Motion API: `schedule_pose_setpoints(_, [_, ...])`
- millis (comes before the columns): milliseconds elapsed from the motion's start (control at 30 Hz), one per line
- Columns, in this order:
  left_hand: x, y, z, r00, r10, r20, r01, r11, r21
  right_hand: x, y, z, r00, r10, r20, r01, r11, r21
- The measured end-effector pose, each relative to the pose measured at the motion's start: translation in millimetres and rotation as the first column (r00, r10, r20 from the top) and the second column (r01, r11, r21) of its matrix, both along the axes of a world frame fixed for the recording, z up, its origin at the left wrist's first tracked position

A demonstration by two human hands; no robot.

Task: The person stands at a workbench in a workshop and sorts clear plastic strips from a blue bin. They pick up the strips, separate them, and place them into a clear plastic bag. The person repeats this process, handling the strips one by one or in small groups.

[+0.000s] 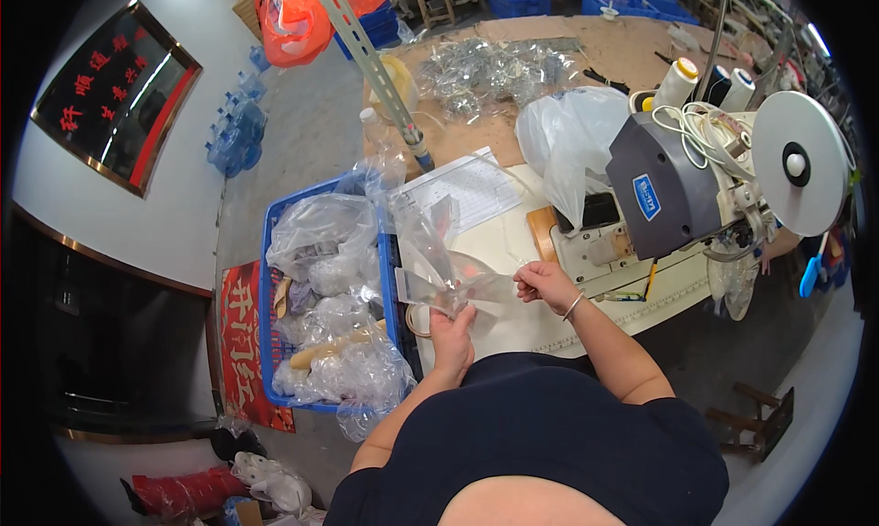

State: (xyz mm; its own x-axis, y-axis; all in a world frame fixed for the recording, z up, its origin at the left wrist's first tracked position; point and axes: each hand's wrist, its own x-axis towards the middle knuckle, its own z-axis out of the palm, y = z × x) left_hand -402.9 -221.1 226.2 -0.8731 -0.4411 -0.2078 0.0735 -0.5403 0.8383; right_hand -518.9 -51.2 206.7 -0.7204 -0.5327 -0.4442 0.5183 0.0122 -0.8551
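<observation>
left hand (450, 338): pinching the clear plastic piece (426, 290), presumably to steady it.
right hand (547, 286): fingertips drawn together near its right edge (what they pinch is unclear).
clear plastic piece: over the bench (526, 334), beside the blue basket (391, 288), likely for easy reach.

Head-worn fisheye, pitched down, close range: wearer's torso (531, 416) lower centre, left hand (451, 341) and right hand (548, 286) mid-frame, white wall (137, 226) bowing at left rim.
</observation>
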Motion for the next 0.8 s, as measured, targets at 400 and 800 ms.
schedule_pose_setpoints(400, [1.5,-4.1,-2.6,0.999,-0.033,0.038,0.032,0.999,0.003,-0.4,21.8,9.8,0.961,0.146,-0.233,-0.107,0.979,0.175])
schedule_pose_setpoints(800, [2.8,-2.4,-4.8,0.997,-0.043,0.059,0.041,0.999,0.026,11.6,12.9,7.6,0.516,0.376,-0.769,0.138,0.850,0.508])
